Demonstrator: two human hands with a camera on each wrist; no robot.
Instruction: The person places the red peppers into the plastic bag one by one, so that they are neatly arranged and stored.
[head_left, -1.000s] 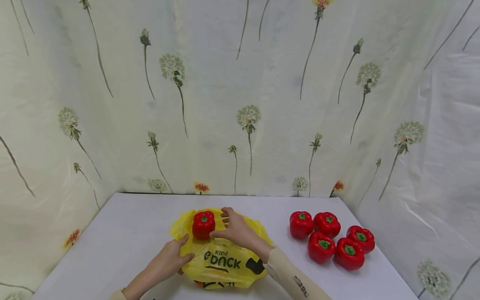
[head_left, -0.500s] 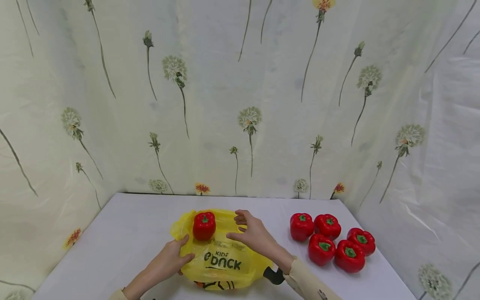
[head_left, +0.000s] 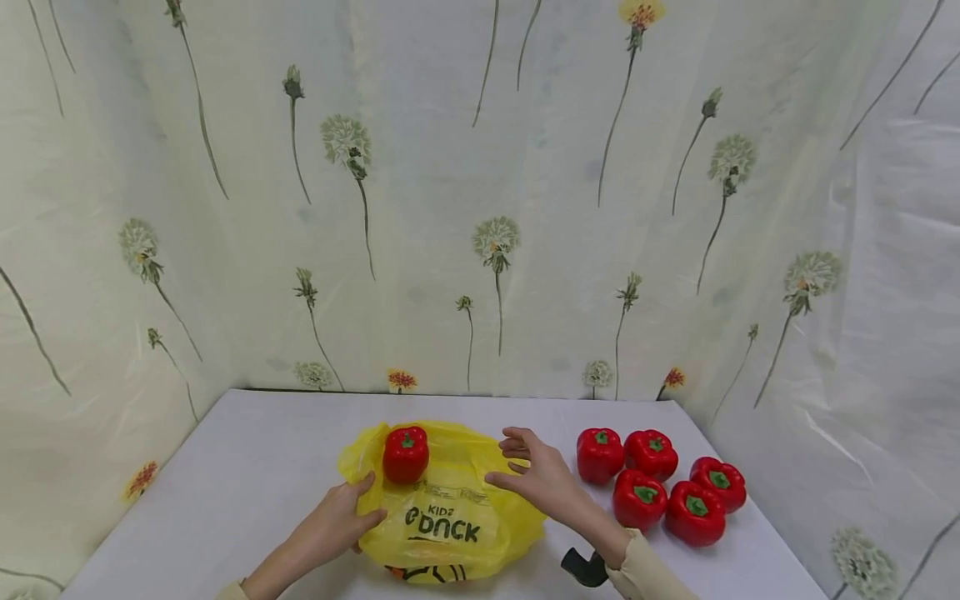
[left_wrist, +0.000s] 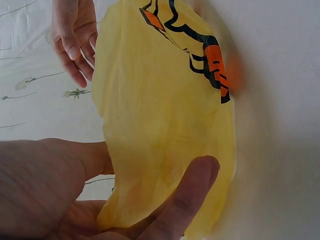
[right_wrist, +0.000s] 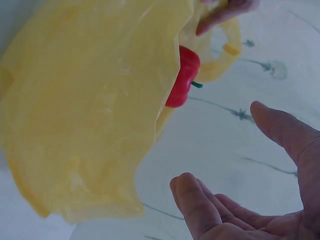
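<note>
A yellow plastic bag [head_left: 450,550] with black print lies on the table, its mouth toward the back. Inside the mouth, on the left, sits a red bell pepper [head_left: 406,457] with its green stem up. My left hand [head_left: 333,521] holds the bag's left side between thumb and fingers; the left wrist view shows the yellow film [left_wrist: 150,125] between them. Off the bag's right edge, my right hand [head_left: 547,479] has loosely spread fingers and nothing in them. The right wrist view shows the pepper [right_wrist: 185,77] partly hidden behind the bag's side.
Several red bell peppers [head_left: 639,498] stand grouped on the right of the white table [head_left: 277,442], just beyond my right hand. A black piece [head_left: 583,568] shows beneath my right wrist. A dandelion-print curtain [head_left: 420,250] hangs behind and at both sides.
My right hand has drawn back from beside the pepper in the bag and moved right, toward the other peppers. My left hand keeps its hold on the bag.
</note>
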